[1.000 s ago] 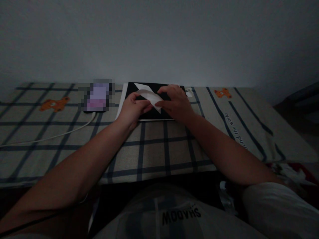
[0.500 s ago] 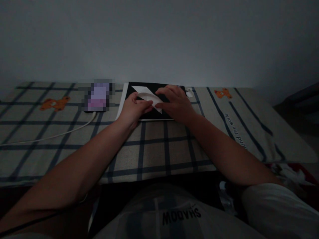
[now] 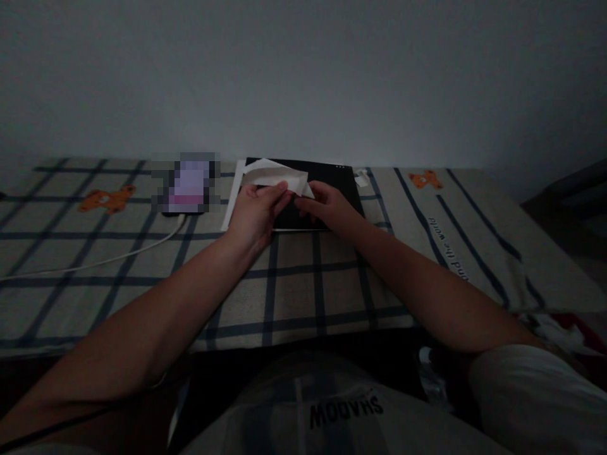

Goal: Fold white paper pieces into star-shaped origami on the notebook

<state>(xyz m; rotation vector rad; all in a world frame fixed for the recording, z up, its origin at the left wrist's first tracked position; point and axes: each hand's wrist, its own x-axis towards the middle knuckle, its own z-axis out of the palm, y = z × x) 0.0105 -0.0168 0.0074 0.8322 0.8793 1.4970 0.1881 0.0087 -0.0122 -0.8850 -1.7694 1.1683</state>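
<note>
Dim scene, head view. White paper (image 3: 275, 175) is folded, creased, with a pointed tip toward the right and a raised upper edge; it is lifted a little above a black board (image 3: 332, 183), which lies flat on the checked cloth (image 3: 294, 278) near the wall. Left hand (image 3: 256, 212) has its grip pinched on the paper's lower left edge, fingertips on top of the sheet, thumb side under. Right hand (image 3: 327, 205) has its grip closed on the paper's right tip, fingers curled, knuckles resting low over the board. Both hands meet near the middle of the paper, almost touching. Paper looks pale grey-white in the low light, layers overlapping, exact fold shape hard to tell. A thin white strip (image 3: 233, 196) shows along the board's left side, under it or beside it, cannot tell. Blurred phone (image 3: 188, 184) sits just left of the board, a white cable (image 3: 95, 259) running from it to the left edge. Small white scrap (image 3: 362, 178) lies by the board's far right corner. Orange bear print (image 3: 107, 199) on the cloth at left, another (image 3: 423, 179) at right.
</note>
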